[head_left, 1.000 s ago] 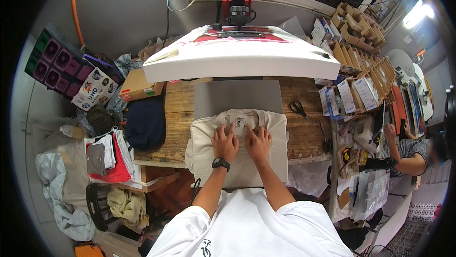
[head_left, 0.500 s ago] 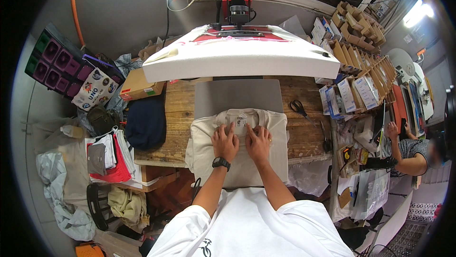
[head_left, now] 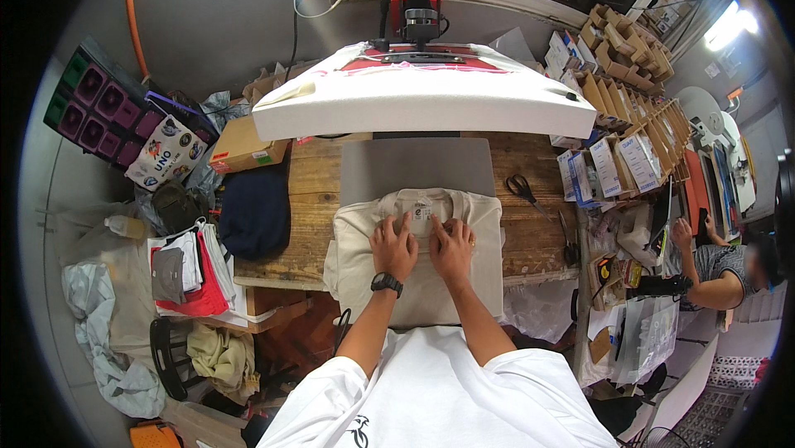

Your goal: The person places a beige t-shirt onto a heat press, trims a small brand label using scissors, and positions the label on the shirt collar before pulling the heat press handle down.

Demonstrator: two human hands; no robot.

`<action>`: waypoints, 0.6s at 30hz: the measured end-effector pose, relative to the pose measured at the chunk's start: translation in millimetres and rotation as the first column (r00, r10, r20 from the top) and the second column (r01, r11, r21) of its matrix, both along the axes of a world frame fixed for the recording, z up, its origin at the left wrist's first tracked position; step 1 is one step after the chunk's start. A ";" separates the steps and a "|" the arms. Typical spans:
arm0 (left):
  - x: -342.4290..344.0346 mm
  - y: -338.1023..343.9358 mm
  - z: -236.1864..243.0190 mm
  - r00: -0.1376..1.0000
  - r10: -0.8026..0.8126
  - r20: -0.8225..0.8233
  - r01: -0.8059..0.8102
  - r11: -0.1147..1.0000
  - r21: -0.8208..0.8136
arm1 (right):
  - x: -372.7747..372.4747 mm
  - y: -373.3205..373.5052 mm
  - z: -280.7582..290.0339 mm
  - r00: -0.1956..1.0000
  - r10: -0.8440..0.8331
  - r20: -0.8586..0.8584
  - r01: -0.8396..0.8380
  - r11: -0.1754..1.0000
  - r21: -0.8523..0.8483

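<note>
A beige T-shirt (head_left: 364, 243) lies on the grey lower plate (head_left: 414, 162) of a heat press, its collar pointing away from me. Dark print and a small clear piece of film (head_left: 423, 209) show inside the neck. My left hand (head_left: 392, 248), with a black watch on its wrist, rests on the shirt left of the print, fingers spread. To the right of the print, my right hand (head_left: 453, 251) lies on the fabric with its fingers apart. Both index fingers point toward the neck print, and neither hand grips anything.
Above the plate hangs the heat press's white-covered upper part (head_left: 422, 113). Black scissors (head_left: 523, 189) lie on the wooden table (head_left: 310, 233) at right. Dark blue folded cloth (head_left: 255, 212) and a cardboard box (head_left: 246, 146) are at left. A co-worker (head_left: 719, 266) is at far right.
My hands stay almost still on the shirt beside the neck print. The whole view has shifted very slightly.
</note>
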State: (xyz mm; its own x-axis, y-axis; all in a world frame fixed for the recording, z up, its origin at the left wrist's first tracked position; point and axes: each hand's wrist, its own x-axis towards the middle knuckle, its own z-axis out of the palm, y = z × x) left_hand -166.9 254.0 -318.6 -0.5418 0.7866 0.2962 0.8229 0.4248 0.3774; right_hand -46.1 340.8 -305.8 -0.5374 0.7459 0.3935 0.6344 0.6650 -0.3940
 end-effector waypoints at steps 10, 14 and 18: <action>-0.2 0.2 -3.5 1.000 -0.003 0.006 0.003 1.000 0.008 | 0.1 -0.6 0.9 1.000 -0.005 0.003 0.005 1.000 -0.006; 1.2 -0.3 -4.4 1.000 -0.015 -0.004 0.015 0.999 0.029 | 2.7 -0.7 -0.4 1.000 0.008 0.022 -0.007 1.000 -0.020; -5.7 3.7 -3.4 0.993 0.001 0.117 -0.019 0.988 0.153 | -6.6 5.4 -0.4 0.998 -0.040 0.040 0.041 0.998 -0.041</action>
